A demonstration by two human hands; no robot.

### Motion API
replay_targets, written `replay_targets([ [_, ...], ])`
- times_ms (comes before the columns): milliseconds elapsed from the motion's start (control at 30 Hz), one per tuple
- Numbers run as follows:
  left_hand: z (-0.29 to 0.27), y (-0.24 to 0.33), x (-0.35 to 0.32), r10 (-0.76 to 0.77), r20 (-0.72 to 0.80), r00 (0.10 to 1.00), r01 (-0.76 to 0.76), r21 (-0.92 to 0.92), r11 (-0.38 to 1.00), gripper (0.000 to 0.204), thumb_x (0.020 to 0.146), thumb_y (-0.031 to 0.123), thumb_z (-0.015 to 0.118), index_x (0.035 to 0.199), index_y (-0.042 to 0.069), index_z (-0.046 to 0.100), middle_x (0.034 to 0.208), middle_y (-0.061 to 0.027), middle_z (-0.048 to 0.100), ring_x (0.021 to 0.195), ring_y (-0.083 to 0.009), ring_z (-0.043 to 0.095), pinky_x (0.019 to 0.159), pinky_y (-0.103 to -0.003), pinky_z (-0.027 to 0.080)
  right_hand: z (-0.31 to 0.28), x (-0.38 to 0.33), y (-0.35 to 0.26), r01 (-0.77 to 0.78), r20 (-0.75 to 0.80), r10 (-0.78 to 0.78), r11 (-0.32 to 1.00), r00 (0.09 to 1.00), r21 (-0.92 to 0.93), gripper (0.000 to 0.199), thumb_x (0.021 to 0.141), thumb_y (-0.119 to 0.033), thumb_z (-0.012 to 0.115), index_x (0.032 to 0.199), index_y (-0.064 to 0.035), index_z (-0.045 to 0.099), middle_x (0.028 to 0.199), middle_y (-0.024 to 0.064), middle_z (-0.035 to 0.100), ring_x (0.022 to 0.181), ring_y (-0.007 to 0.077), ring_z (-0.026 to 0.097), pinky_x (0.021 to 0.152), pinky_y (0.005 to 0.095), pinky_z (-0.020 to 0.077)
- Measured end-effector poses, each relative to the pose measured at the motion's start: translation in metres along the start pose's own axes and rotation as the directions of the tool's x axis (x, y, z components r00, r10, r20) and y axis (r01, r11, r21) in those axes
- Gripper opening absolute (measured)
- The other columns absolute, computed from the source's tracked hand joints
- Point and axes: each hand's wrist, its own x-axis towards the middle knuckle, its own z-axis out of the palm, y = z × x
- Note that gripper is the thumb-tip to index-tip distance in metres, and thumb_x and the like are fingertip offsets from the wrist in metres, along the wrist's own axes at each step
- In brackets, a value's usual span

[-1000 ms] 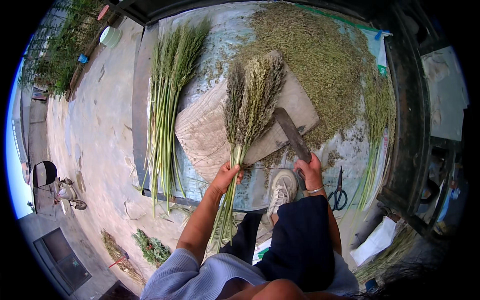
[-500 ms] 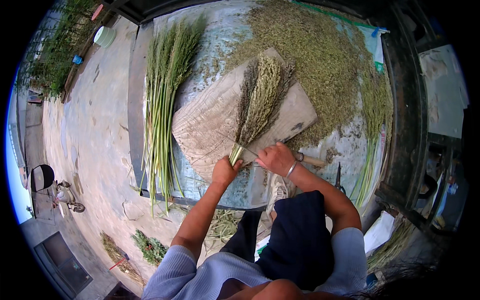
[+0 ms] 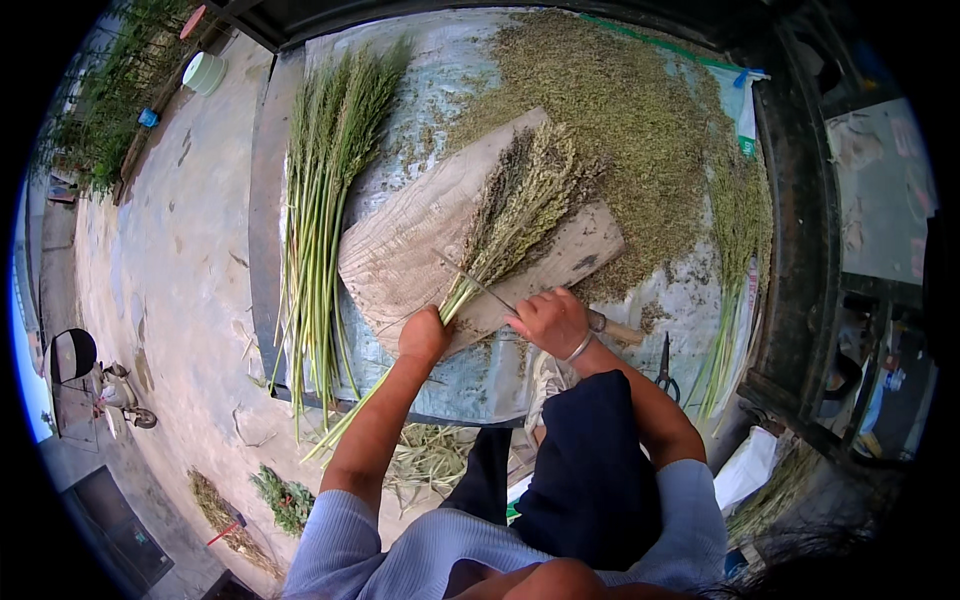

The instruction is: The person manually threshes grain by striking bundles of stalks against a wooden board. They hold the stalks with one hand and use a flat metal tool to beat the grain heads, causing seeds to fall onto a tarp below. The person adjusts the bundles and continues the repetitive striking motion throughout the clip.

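Note:
My left hand is closed around the stems of a bundle of seed-headed stalks. The seed heads fan out over a wooden board, and the cut-end stems trail back past my left forearm. In my closed right hand is a wooden-handled tool with a thin metal blade. That blade lies across the stems just above my left hand. Part of the wooden handle shows beyond my right wrist. My shoe is close to the board's near edge.
Long green stalks lie along the left side of the sheet-covered table. Loose seed covers the far right, with more stalks along the right edge. Black scissors lie at the near right. Dry stems litter the floor below.
The bundle has tilted to the right, its heads spreading. My left hand has shifted left and slightly nearer me; stem ends now show past my left forearm. The blade still crosses the stems.

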Motion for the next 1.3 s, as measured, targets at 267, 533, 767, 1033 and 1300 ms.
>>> replay_targets([
  [267, 0.001, -0.011, 0.007, 0.088, 0.053, 0.995, -0.085, -0.065, 0.994, 0.03, 0.077, 0.029, 0.062, 0.082, -0.001, 0.06, 0.076, -0.0257, 0.061, 0.074, -0.0412, 0.06, 0.07, -0.048, 0.048, 0.011, -0.004, 0.105, -0.282, -0.025, 0.281, 0.956, 0.959, -0.085, 0.027, 0.08, -0.034, 0.063, 0.071, -0.0091, 0.055, 0.059, 0.0097, 0.059, 0.058, 0.029, 0.059, 0.056, 0.0409, 0.0439],
  [533, 0.003, -0.011, 0.004, 0.075, -0.022, 0.997, -0.07, 0.173, 0.982, 0.017, 0.084, 0.016, 0.049, 0.089, 0.0, 0.049, 0.075, -0.026, 0.062, 0.071, -0.0385, 0.063, 0.061, -0.047, 0.051, -0.019, 0.028, 0.045, -0.367, -0.159, 0.351, 0.927, 0.923, -0.082, 0.027, 0.079, -0.03, 0.065, 0.07, -0.011, 0.049, 0.054, 0.0083, 0.055, 0.053, 0.0275, 0.057, 0.052, 0.0392, 0.0426],
  [767, 0.001, -0.015, 0.0, 0.189, 0.004, 0.982, -0.177, 0.365, 0.914, 0.008, 0.087, 0.009, 0.042, 0.089, 0.002, 0.046, 0.075, -0.0204, 0.062, 0.067, -0.0352, 0.065, 0.054, -0.043, 0.053, 0.015, 0.004, 0.049, -0.22, 0.095, 0.227, 0.973, 0.969, -0.075, 0.028, 0.082, -0.033, 0.061, 0.068, -0.0097, 0.052, 0.055, 0.0097, 0.058, 0.053, 0.0274, 0.058, 0.054, 0.0386, 0.0447],
  [1033, -0.005, -0.014, 0.002, 0.175, 0.014, 0.985, -0.169, 0.336, 0.927, 0.011, 0.087, 0.012, 0.041, 0.091, 0.003, 0.046, 0.076, -0.0231, 0.062, 0.07, -0.0363, 0.065, 0.057, -0.045, 0.052, -0.063, -0.001, 0.168, -0.641, -0.198, 0.636, 0.604, 0.746, -0.474, 0.029, 0.085, -0.034, 0.057, 0.071, -0.0096, 0.053, 0.053, 0.0099, 0.057, 0.046, 0.0285, 0.056, 0.049, 0.0406, 0.0444],
  [1300, 0.002, -0.012, -0.003, 0.124, 0.011, 0.992, -0.121, 0.328, 0.937, 0.016, 0.089, 0.015, 0.038, 0.092, 0.003, 0.047, 0.078, -0.0236, 0.062, 0.071, -0.0395, 0.063, 0.058, -0.047, 0.051, -0.002, 0.006, -0.012, -0.054, 0.039, 0.057, 0.995, 0.998, -0.089, 0.026, 0.078, -0.032, 0.065, 0.069, -0.0114, 0.051, 0.058, 0.0049, 0.056, 0.057, 0.023, 0.058, 0.057, 0.0338, 0.0417],
])
